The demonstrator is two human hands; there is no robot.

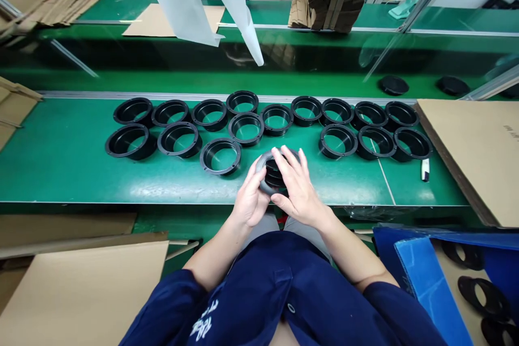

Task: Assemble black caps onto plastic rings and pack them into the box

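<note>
Near the bench's front edge, a round black part with a smooth grey ring (264, 186) around its rim is held up between both hands. My left hand (252, 200) grips its left side, thumb and fingers closed on the rim. Across its top and right side lies my right hand (298, 186), fingers reaching to the far rim and thumb at the near side, so much of the part is covered. Closest to my hands on the bench stands a black flanged ring (206, 165). Another black ring (246, 130) sits behind it.
Several more black rings (178, 140) stand in rows on the green bench (81, 178). A small white-and-black tool (425, 170) lies at the right. Cardboard (478, 157) rests beyond it. A blue bin (430, 286) holds black parts at lower right. White sheets (178, 0) hang ahead.
</note>
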